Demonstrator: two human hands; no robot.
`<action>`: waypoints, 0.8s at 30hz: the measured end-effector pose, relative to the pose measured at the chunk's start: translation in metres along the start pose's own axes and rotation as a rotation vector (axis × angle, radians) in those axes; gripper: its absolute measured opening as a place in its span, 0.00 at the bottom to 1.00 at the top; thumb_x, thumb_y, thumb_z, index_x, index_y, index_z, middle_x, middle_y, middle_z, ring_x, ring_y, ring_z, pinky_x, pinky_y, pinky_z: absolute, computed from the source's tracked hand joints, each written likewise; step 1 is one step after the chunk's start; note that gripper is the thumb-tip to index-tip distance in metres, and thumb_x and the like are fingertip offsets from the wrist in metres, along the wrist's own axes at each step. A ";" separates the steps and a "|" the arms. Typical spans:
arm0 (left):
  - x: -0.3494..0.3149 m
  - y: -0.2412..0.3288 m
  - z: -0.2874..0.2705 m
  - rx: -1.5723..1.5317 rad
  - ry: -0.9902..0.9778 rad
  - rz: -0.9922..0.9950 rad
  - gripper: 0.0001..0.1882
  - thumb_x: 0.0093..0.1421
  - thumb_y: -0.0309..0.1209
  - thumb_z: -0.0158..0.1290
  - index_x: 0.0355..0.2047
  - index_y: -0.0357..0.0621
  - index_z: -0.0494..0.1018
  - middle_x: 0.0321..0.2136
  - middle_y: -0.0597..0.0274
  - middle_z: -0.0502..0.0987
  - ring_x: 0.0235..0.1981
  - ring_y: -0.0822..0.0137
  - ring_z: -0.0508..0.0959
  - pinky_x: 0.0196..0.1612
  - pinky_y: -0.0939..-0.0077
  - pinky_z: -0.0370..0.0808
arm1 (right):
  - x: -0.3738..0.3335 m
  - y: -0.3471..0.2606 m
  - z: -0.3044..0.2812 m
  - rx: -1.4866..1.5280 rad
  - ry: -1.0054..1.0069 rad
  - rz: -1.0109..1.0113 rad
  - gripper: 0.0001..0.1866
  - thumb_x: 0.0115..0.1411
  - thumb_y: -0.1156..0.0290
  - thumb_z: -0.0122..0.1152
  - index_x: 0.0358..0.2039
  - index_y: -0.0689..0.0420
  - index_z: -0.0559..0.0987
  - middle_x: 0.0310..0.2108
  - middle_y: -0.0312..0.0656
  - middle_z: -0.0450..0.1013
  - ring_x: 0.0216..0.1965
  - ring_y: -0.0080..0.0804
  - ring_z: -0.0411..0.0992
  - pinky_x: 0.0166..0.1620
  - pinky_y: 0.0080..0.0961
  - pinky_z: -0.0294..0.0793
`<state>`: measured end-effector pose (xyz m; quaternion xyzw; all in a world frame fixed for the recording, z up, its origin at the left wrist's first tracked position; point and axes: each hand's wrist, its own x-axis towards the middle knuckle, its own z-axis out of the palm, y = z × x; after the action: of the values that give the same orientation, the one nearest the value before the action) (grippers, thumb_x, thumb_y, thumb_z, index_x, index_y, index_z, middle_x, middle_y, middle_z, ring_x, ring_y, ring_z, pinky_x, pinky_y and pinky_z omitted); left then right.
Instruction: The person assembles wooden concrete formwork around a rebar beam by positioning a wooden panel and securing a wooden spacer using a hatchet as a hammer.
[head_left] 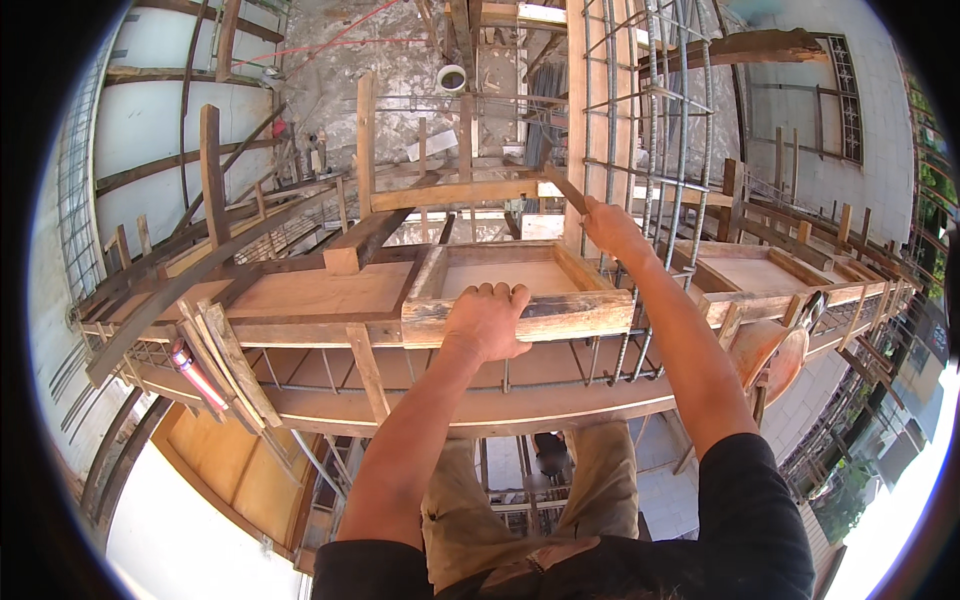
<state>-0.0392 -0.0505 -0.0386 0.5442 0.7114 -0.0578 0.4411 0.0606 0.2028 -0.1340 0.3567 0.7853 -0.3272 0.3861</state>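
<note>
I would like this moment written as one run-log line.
left hand: gripping wooden frame | right hand: holding wooden-handled tool | rebar cage: upright, nearby

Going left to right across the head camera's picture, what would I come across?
Reddish cylinder → short wooden batten → left hand, on a wooden frame → brown-handled tool → right hand, gripping that tool → rounded orange-brown piece.

The wooden frame [572,315] looks rough and matt, the rebar [653,95] metal.
</note>
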 end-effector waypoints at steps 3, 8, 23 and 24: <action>0.011 0.011 -0.005 0.005 0.027 0.025 0.41 0.52 0.58 0.67 0.58 0.45 0.69 0.46 0.55 0.80 0.48 0.56 0.82 0.51 0.61 0.78 | 0.013 0.052 0.034 -0.251 0.388 -0.142 0.17 0.69 0.69 0.53 0.52 0.66 0.78 0.31 0.57 0.82 0.30 0.55 0.83 0.33 0.48 0.84; 0.007 0.011 0.001 -0.010 0.009 -0.006 0.42 0.50 0.57 0.69 0.57 0.46 0.70 0.45 0.55 0.80 0.48 0.56 0.81 0.50 0.60 0.78 | 0.018 0.032 0.028 -0.421 -0.170 -0.080 0.17 0.68 0.71 0.52 0.50 0.67 0.80 0.33 0.55 0.82 0.28 0.51 0.83 0.30 0.43 0.84; 0.004 0.002 0.005 -0.093 0.103 0.086 0.42 0.51 0.56 0.68 0.59 0.44 0.69 0.45 0.55 0.80 0.47 0.56 0.81 0.49 0.61 0.76 | 0.015 -0.112 0.061 0.158 -0.060 -0.255 0.29 0.72 0.64 0.51 0.71 0.53 0.67 0.24 0.44 0.76 0.22 0.36 0.78 0.27 0.40 0.80; -0.002 0.004 0.017 -0.099 0.101 0.070 0.42 0.51 0.56 0.68 0.59 0.44 0.69 0.45 0.55 0.80 0.47 0.56 0.81 0.49 0.61 0.76 | 0.007 -0.120 0.064 0.092 -0.296 -0.208 0.29 0.72 0.64 0.52 0.72 0.53 0.67 0.23 0.43 0.75 0.22 0.35 0.77 0.26 0.39 0.80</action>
<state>-0.0266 -0.0600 -0.0454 0.5485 0.7151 0.0204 0.4329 -0.0162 0.0907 -0.1431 0.2388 0.7368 -0.4498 0.4447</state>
